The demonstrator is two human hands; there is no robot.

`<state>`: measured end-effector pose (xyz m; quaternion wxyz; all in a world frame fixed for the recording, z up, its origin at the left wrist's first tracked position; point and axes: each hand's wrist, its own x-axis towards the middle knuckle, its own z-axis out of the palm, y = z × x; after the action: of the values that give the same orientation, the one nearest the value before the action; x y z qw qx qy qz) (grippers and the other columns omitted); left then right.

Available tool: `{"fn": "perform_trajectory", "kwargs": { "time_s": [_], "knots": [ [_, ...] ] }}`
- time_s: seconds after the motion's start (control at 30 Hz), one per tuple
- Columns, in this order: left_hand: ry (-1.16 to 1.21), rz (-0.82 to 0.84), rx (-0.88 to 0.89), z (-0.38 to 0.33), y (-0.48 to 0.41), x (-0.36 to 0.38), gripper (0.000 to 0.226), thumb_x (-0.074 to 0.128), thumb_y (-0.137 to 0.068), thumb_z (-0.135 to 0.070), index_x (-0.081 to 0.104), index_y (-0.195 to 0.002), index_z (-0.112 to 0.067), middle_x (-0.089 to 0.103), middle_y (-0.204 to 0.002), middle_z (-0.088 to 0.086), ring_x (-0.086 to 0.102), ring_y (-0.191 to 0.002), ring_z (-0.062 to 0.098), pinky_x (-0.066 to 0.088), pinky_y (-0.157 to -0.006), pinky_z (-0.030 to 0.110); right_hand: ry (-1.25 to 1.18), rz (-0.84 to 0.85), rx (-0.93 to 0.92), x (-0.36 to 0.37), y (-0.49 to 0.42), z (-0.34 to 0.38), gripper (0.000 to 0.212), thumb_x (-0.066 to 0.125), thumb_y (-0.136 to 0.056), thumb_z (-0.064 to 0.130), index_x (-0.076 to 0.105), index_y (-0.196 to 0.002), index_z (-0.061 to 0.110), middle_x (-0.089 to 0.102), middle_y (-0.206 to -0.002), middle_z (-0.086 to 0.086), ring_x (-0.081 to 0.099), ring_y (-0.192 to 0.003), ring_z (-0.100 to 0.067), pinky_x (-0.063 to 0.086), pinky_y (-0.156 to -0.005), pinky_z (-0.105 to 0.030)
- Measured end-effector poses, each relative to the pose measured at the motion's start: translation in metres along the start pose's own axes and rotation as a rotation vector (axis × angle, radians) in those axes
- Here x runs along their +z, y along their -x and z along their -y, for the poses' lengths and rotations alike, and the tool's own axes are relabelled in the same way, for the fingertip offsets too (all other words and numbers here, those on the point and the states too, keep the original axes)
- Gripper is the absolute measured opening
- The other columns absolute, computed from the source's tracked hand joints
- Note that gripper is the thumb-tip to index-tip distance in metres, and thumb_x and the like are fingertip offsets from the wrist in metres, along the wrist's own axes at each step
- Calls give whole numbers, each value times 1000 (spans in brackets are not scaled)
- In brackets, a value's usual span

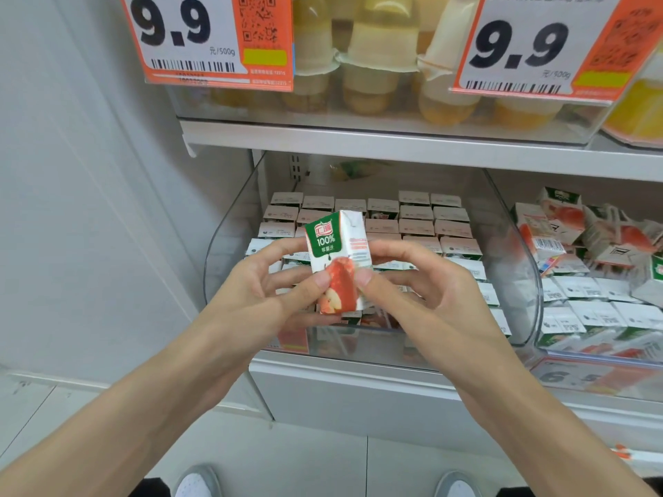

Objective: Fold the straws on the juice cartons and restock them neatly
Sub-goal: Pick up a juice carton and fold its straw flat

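A small apple juice carton [337,252], white with a green top and a red apple picture, is held upright in front of the shelf. My left hand [265,292] grips its left side, thumb on the front. My right hand [416,285] grips its right side, thumb also on the front face. The carton's straw is hidden from me. Behind it, a clear plastic bin [229,238] holds several rows of the same cartons [416,224] standing neatly.
A second clear bin [531,292] to the right holds tidy cartons in front and jumbled cartons [588,231] on top. The white shelf [394,145] above carries jelly cups [369,66] and orange 9.9 price tags [211,37]. A white wall [89,209] is on the left.
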<state>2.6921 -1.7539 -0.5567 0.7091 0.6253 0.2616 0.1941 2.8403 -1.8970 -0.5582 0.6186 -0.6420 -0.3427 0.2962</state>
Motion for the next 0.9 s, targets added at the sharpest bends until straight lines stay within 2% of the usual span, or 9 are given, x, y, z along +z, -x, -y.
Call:
{"fn": "perform_trajectory", "kwargs": {
  "time_s": [0.07,0.13,0.23,0.33,0.5,0.63,0.73,0.8,0.9],
  "knots": [
    [-69,-54,24,-1,0,-1,54,83,-80,-31,69,-132,-29,81,-117,1,81,-99,26,65,-89,35,14,5,17,0,0,1,33,79,-84,45,80,-115,36,76,-114,0,75,-99,-18,61,-87,-22],
    [-128,-54,50,-2,1,-2,55,83,-77,-38,73,-130,-31,80,-118,-4,81,-101,22,61,-94,33,1,24,30,0,-1,0,33,77,-87,39,79,-119,31,76,-115,-6,75,-103,-24,60,-94,-27],
    [-115,-36,71,-3,2,-1,45,76,-88,-35,73,-132,-30,80,-121,-6,80,-102,23,61,-89,21,4,28,40,0,-1,0,28,77,-94,26,78,-122,29,77,-116,-5,75,-105,-23,60,-97,-28],
    [-120,-26,65,-4,2,-1,37,70,-97,-29,72,-134,-31,80,-121,-6,80,-102,22,57,-85,14,-2,16,41,-1,0,-1,30,79,-92,24,78,-122,29,77,-115,-3,75,-104,-21,61,-93,-24],
    [-145,-29,71,-4,2,-1,36,69,-96,-34,72,-132,-35,80,-121,-9,80,-103,21,56,-91,26,-2,19,32,-1,0,-2,30,80,-91,27,78,-121,32,78,-113,1,75,-103,-16,60,-89,-20],
    [-109,-8,90,-4,2,-1,34,62,-102,-32,70,-136,-32,80,-122,-5,76,-113,16,61,-94,24,-55,-19,32,-2,-1,-3,41,81,-84,36,72,-124,33,81,-111,6,77,-102,-13,60,-87,-21],
    [-67,18,96,-3,2,-1,37,66,-101,-22,69,-136,-33,78,-126,0,77,-113,22,60,-94,23,-96,-13,34,-3,-1,-3,38,79,-82,37,70,-118,28,82,-109,5,78,-102,-15,59,-85,-20],
    [-24,30,90,-2,2,-1,41,70,-96,-23,68,-136,-35,77,-128,3,78,-111,26,62,-92,26,-115,30,38,-3,0,-4,37,78,-84,36,71,-118,24,82,-112,4,78,-103,-16,59,-88,-20],
    [34,128,45,-4,3,0,52,68,-96,-27,59,-146,-36,76,-132,2,77,-114,28,63,-89,28,-80,72,39,-1,1,-3,45,83,-80,42,72,-120,27,78,-121,10,78,-105,-15,62,-92,-29]
  ]
}}
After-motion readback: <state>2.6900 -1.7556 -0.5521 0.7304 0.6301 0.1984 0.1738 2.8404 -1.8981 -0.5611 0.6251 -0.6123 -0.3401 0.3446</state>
